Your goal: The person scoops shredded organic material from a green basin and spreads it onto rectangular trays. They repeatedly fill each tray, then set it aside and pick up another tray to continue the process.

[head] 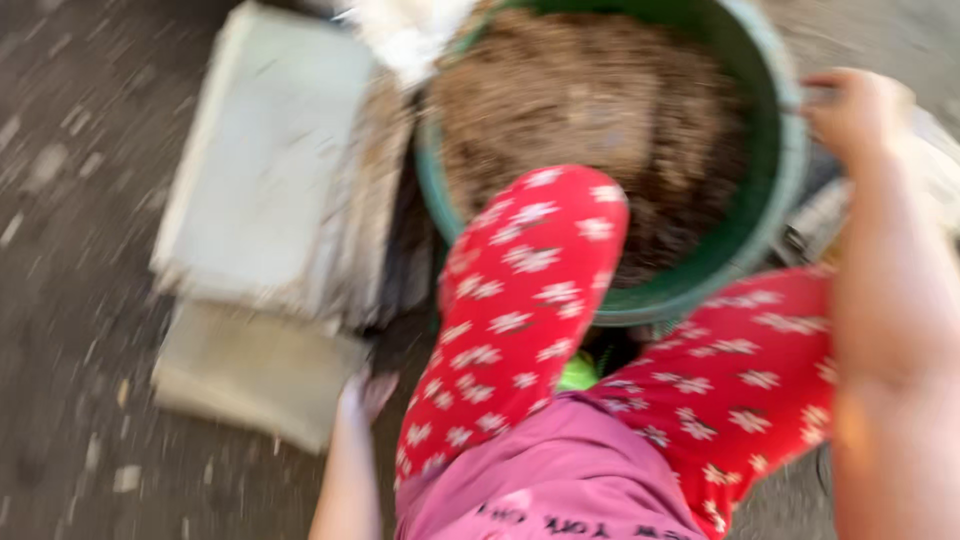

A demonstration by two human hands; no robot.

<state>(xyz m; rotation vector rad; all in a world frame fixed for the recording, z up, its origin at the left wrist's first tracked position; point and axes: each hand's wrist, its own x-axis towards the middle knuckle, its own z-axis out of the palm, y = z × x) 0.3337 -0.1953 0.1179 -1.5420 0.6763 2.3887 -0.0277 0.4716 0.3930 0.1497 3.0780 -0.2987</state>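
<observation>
My right hand (855,110) grips tub (775,150) rim at 3 o'clock; left hand (365,395) blurred by slabs (265,200), grip unclear.

**Colours and patterns, seen from above**

At twelve o'clock, a green tub (770,180) holds brown, crumbly soil (590,110). At six o'clock, red trousers (520,310) carry a white flower print, under a pink shirt (540,480) with dark lettering. A slip of bright green (578,374) shows between the knees. At nine o'clock lie pale grey-green slabs (270,170) on grey, speckled ground (70,250).
</observation>
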